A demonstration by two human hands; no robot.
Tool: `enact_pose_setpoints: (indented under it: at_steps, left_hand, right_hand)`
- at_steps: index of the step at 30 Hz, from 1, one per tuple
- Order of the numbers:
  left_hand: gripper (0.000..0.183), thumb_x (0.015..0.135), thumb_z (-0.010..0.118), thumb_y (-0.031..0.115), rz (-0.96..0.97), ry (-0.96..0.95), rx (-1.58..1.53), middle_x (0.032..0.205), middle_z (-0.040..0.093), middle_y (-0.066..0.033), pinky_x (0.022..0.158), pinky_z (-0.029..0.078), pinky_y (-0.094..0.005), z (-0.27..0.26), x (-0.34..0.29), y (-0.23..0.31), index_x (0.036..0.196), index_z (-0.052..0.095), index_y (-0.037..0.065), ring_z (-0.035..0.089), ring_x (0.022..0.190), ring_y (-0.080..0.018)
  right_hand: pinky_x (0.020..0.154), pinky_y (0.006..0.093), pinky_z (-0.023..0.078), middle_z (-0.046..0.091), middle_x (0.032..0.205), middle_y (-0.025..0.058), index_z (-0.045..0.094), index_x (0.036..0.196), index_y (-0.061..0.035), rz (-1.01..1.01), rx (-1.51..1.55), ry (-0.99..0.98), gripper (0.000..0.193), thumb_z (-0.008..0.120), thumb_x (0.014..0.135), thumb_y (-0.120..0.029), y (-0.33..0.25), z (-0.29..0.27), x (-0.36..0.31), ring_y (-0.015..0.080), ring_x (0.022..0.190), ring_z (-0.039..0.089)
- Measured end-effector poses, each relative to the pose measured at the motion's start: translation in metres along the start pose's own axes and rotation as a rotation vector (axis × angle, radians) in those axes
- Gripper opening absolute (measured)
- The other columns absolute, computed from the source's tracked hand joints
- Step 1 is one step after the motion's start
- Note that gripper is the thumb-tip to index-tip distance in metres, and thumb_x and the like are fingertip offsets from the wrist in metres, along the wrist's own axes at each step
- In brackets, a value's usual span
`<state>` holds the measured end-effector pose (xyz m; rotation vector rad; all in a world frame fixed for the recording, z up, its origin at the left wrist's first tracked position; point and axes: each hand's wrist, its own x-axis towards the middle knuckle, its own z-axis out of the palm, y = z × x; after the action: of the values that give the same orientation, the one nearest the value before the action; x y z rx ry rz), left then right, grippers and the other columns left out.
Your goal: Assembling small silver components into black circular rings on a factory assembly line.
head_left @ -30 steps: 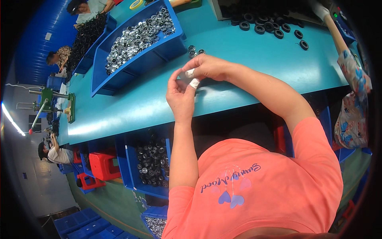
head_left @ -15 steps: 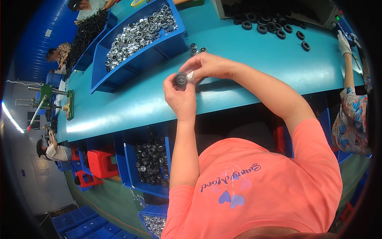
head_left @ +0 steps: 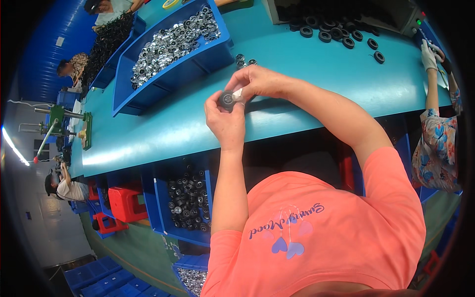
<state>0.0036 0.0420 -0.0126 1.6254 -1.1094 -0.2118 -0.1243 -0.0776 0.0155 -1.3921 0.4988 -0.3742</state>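
Over the work table, my left hand (head_left: 226, 123) is closed around a small black wheel (head_left: 227, 100), its round face with a lighter centre turned up. My right hand (head_left: 264, 82) comes in from the right, its fingers closed against the wheel's right edge. A small white piece (head_left: 237, 93) lies at the right thumb; whether it is a wrap on the digit or something pinched, I cannot make out. Just beyond my right hand, a few shiny metal and black round parts (head_left: 241, 60) rest on the table.
A big blue bin (head_left: 173, 79) of shiny round parts stands beyond my hands. Black rings (head_left: 348, 42) lie at the far right. Left is a green hand press (head_left: 87, 131); below the table, a blue bin (head_left: 159, 208) holds black wheels. Co-worker's gloved hands (head_left: 428, 57) work at right.
My hands and the wheel have shifted slightly to the right, still together. At the right edge, the co-worker's gloved hands have moved a little.
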Motion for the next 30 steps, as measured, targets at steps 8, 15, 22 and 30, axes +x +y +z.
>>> enact_pose_setpoints:
  at_steps: [8,15,22,30]
  left_hand:
    - [0.043,0.078,0.083,0.009,-0.099,-0.048,-0.111,0.090,0.061,0.0003,0.063,0.044,-0.0201,-0.0010,0.0001,-0.0004,0.113,0.061,-0.003,0.051,0.072,-0.0046]
    - [0.043,0.079,0.084,0.008,-0.086,-0.071,-0.139,0.091,0.062,0.0001,0.063,0.044,-0.0196,-0.0017,-0.0002,0.0030,0.113,0.061,-0.003,0.051,0.071,-0.0044]
    - [0.041,0.080,0.083,0.008,-0.119,-0.086,-0.192,0.092,0.062,-0.0005,0.064,0.045,-0.0193,-0.0020,0.0004,0.0078,0.113,0.062,-0.003,0.053,0.073,-0.0044]
    - [0.038,0.085,0.080,0.009,-0.139,-0.109,-0.211,0.097,0.064,-0.0028,0.065,0.048,-0.0197,-0.0027,0.0016,0.0057,0.115,0.062,-0.004,0.057,0.077,-0.0057]
  right_hand:
    - [0.083,0.0312,0.057,0.070,0.104,0.0119,0.069,0.116,0.0026,0.029,0.074,-0.024,0.033,0.071,0.089,-0.016,0.0011,-0.0061,-0.0006,0.0185,0.092,0.068]
    - [0.083,0.0318,0.058,0.070,0.103,0.0118,0.070,0.115,0.0029,0.054,0.095,-0.014,0.031,0.067,0.093,-0.019,0.0016,-0.0082,0.0010,0.0190,0.092,0.069]
    - [0.083,0.0323,0.058,0.070,0.103,0.0117,0.070,0.113,0.0027,0.064,0.091,0.007,0.029,0.064,0.094,-0.019,0.0004,-0.0068,-0.0002,0.0186,0.091,0.069]
    - [0.076,0.0294,0.058,0.070,0.099,0.0093,0.071,0.113,0.0010,0.039,0.070,0.017,0.031,0.065,0.095,-0.022,0.0029,-0.0105,0.0026,0.0159,0.085,0.068]
